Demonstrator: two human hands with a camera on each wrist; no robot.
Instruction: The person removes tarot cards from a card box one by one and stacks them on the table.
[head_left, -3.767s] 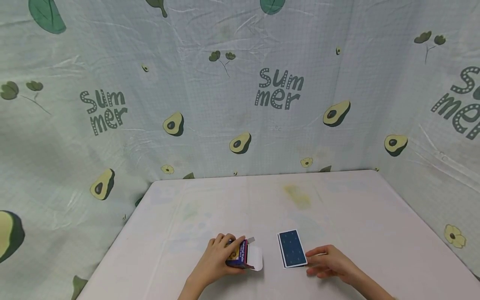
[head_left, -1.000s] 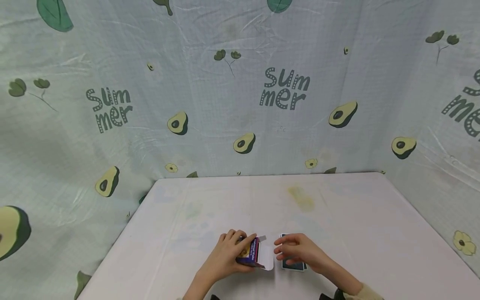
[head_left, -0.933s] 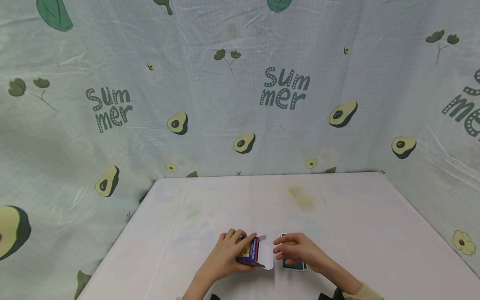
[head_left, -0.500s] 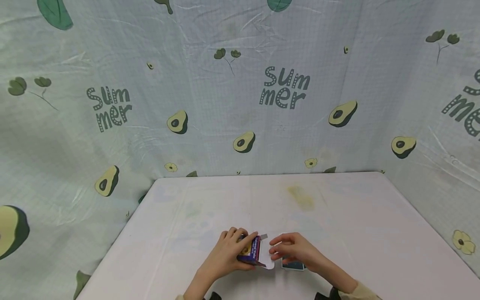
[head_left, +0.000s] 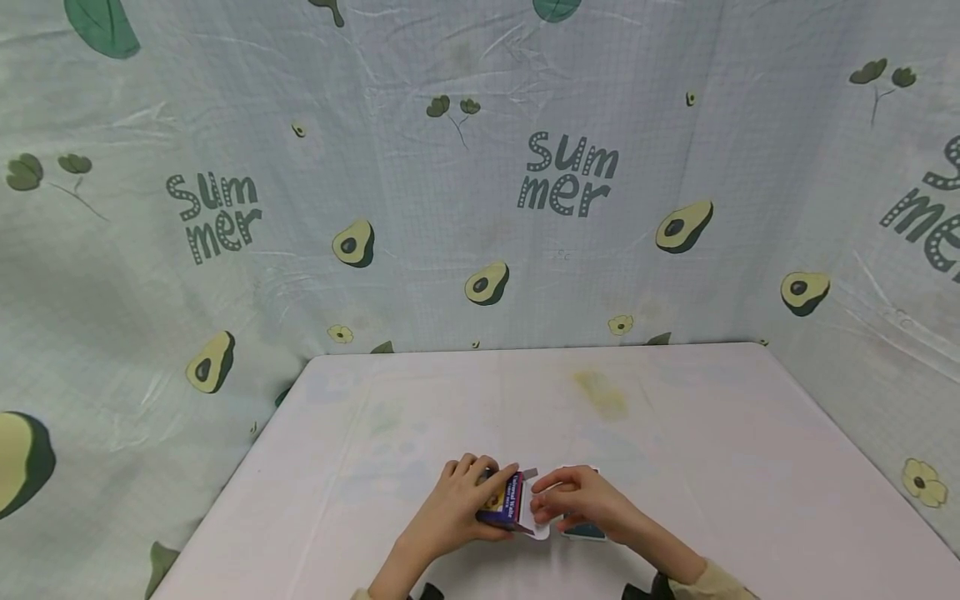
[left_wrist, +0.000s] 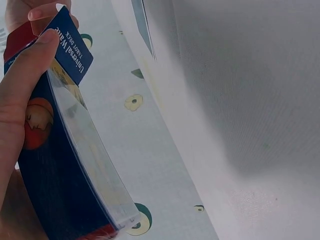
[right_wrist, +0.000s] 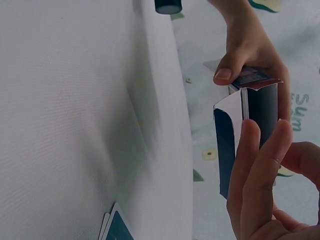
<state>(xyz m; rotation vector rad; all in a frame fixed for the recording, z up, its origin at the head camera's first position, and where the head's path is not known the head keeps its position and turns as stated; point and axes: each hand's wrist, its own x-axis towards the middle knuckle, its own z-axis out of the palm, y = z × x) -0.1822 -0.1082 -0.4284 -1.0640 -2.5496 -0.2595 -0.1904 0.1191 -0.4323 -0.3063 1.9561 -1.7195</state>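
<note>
My left hand (head_left: 453,508) grips a dark blue tarot deck box (head_left: 510,500), thumb and fingers on opposite sides. The box lies tilted with its open end towards my right hand (head_left: 581,500). In the left wrist view, its flap (left_wrist: 72,50) reads "Universal Waite Tarot Deck". Thin pale edges, apparently cards (right_wrist: 244,102), show inside the opening in the right wrist view. Two extended fingertips of the right hand reach this opening; whether they touch the cards I cannot tell. Below the right hand a stack of blue-backed cards (head_left: 585,532) lies on the table, partly hidden.
The white-covered table (head_left: 420,400) extends back to a hanging cloth (head_left: 420,183) printed with avocados and "summer". More cloth hangs at both sides. A dark cylindrical object (right_wrist: 167,6) shows at the right wrist view's top edge.
From beside the card stack, my right hand has moved left over it and up to the box's open end. The left hand keeps its grip on the box, now slightly further right.
</note>
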